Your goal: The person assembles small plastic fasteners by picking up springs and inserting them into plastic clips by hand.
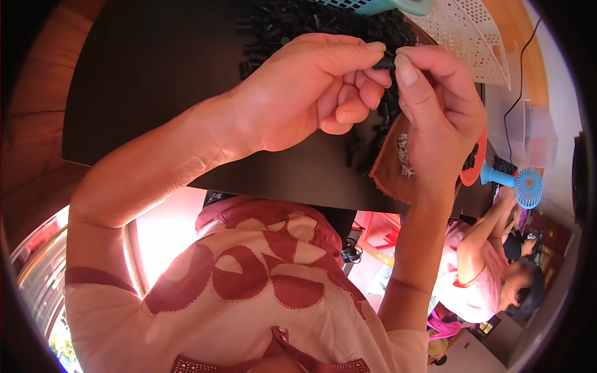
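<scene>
Over the dark table, my left hand pinches a small black piece between thumb and forefinger, its other fingers curled below. My right hand meets it from the other side, thumb and forefinger closed at the piece's end. Whatever those right fingertips hold is too small and covered to make out. Behind and beneath both hands spreads a heap of small black pieces. A brown cloth bearing small silvery parts lies by my right wrist, partly hidden. A red-orange dish with black pieces shows beyond that wrist.
A teal basket stands at the far edge, a white perforated basket to its right. A blue fan is at the right, near another person working there. The dark table's near edge runs before my body.
</scene>
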Motion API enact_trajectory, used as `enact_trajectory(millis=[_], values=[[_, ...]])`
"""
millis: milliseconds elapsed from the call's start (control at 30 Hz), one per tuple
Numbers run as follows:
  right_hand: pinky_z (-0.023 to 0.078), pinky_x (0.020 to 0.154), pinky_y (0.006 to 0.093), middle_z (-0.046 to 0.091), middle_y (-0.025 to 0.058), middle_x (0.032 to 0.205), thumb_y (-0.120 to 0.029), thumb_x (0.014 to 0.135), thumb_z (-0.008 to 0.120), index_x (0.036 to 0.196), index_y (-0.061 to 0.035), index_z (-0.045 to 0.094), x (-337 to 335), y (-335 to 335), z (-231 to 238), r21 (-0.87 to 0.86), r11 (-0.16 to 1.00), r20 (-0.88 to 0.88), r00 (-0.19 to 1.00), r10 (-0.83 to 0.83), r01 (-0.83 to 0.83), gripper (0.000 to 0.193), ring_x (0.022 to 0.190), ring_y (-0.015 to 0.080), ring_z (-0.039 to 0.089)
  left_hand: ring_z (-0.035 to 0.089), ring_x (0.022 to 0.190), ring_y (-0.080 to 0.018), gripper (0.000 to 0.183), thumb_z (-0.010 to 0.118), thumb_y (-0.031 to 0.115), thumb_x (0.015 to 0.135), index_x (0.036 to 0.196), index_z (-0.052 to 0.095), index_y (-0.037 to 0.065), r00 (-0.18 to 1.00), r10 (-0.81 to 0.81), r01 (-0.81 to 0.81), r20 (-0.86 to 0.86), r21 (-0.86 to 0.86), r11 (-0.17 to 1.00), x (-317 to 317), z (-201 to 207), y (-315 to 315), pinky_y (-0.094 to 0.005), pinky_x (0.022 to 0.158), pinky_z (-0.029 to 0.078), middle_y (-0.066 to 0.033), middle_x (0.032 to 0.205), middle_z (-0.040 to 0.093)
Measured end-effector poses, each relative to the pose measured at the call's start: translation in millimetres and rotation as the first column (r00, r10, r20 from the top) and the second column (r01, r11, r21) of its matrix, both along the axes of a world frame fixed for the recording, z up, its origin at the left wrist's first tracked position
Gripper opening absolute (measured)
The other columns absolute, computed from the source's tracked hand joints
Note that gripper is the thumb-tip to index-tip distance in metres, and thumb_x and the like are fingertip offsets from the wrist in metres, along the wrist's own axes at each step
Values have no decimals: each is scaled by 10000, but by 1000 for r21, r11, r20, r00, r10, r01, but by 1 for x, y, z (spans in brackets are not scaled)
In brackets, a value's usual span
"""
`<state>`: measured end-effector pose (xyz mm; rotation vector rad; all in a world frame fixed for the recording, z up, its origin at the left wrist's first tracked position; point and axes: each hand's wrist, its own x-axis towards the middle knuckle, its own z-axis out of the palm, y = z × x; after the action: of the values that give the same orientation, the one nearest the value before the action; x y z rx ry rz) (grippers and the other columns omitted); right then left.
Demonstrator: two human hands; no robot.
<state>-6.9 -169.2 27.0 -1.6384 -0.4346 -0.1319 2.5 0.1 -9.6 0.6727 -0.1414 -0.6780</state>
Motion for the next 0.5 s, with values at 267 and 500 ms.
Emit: enact_trajectory(millis=[267, 500], values=[[401, 542, 184, 606, 49, 845, 35, 839, 688, 988, 9, 654, 1, 0, -16, -254, 948, 436, 898, -63, 190, 155, 659, 64, 547, 385, 471, -64, 320, 465, 317, 1026, 895, 588, 52, 1000, 19, -19, -9, 30, 999, -1, -1, -2, -217, 404, 253, -10, 717, 544], [426, 690, 176, 602, 20, 871, 51, 892, 630, 1048, 47, 633, -3, -13, -5, -453, 884, 267, 964, 9, 117, 155, 773, 50, 542, 377, 449, -69, 322, 479, 327, 1017, 882, 609, 65, 989, 62, -89, 136, 201, 975, 0, 5, -2, -214, 397, 248, -11, 668, 539]])
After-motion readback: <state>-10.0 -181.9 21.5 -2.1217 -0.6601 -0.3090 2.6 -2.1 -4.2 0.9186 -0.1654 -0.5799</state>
